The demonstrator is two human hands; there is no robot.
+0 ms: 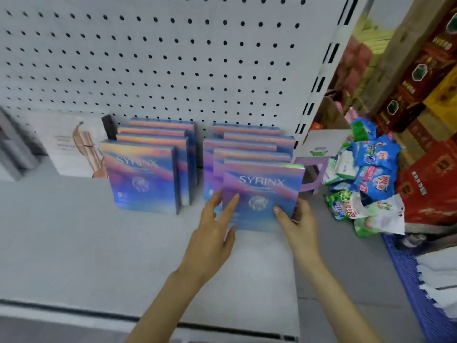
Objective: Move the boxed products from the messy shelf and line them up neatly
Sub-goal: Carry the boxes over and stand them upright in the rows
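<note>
Two rows of iridescent blue-purple SYRINX boxes stand upright on the white shelf [74,243], against the pegboard. The left row [146,177] holds several boxes. At the front of the right row [244,147] stands one box [262,191] between my hands. My left hand [215,233] touches its lower left edge and face with straight fingers. My right hand [299,221] holds its lower right corner, thumb on the face and fingers round the side.
A white box with a figure picture [74,147] stands left of the rows. Right of the shelf upright [319,78] lie blue and green snack packets [368,179], red cartons [430,179] and a blue crate [415,280]. A purple stool [311,174] stands behind.
</note>
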